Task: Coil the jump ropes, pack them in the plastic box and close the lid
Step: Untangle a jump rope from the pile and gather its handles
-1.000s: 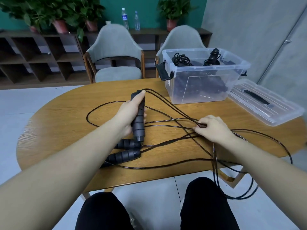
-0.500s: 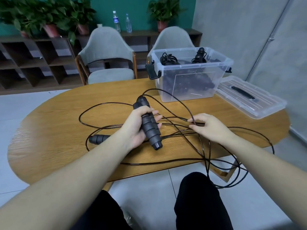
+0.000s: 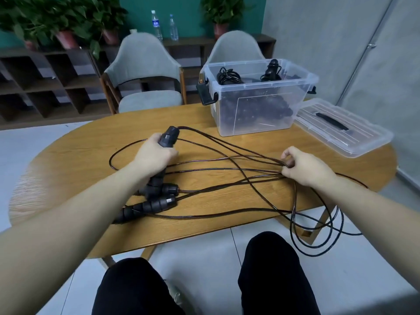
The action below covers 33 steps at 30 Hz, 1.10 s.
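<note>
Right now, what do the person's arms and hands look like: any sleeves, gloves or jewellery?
Both forearms are bare as far as the frame shows, with no sleeve in view. The left hand and right hand wear no gloves, and no ring, watch or bracelet shows. Dark trousers cover the legs below.

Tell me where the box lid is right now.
In the head view the lid lies flat on the table at its far right edge, just right of the open plastic box and beyond the right hand.

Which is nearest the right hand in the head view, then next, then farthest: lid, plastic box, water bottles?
1. Lid, on the table just beyond the right hand.
2. Plastic box, farther back, left of the lid.
3. Water bottles, on the far shelf.
</note>
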Tool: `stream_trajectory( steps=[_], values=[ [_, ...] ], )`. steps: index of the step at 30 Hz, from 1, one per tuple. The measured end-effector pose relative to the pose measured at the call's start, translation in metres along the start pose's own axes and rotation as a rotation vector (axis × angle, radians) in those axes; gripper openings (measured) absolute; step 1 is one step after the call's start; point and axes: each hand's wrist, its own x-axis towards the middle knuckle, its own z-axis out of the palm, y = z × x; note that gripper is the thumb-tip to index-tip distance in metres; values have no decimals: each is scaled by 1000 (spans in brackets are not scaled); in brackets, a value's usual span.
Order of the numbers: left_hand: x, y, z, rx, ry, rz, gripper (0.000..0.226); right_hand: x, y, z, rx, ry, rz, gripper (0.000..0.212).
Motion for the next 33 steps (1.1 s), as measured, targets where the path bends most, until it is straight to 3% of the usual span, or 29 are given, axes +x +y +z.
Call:
stream_trajectory(
  steps=[4, 9, 13, 18, 24, 30, 33],
  values=[
    [14, -17, -19, 188, 99, 15, 33, 5, 2, -7, -124, 32, -25, 18],
    [9, -25, -13, 429, 34, 49, 48, 3, -3, -25, 251, 27, -5, 23],
    [5, -18, 0, 252, -25, 104, 41, -1, -10, -34, 487, -3, -22, 18],
    [2, 2, 9, -413, -135, -142, 23, 5, -7, -27, 486, -19, -4, 15],
    [16, -4, 5, -503, 17, -270, 27, 15, 5, -20, 276, 92, 9, 12],
    [26, -15, -3, -386, 9, -300, 30, 21, 16, -22, 193, 55, 25, 27],
    [32, -21, -12, -70, -76, -162, 47, 23, 12, -24, 385, -11, 62, 25]
  ],
)
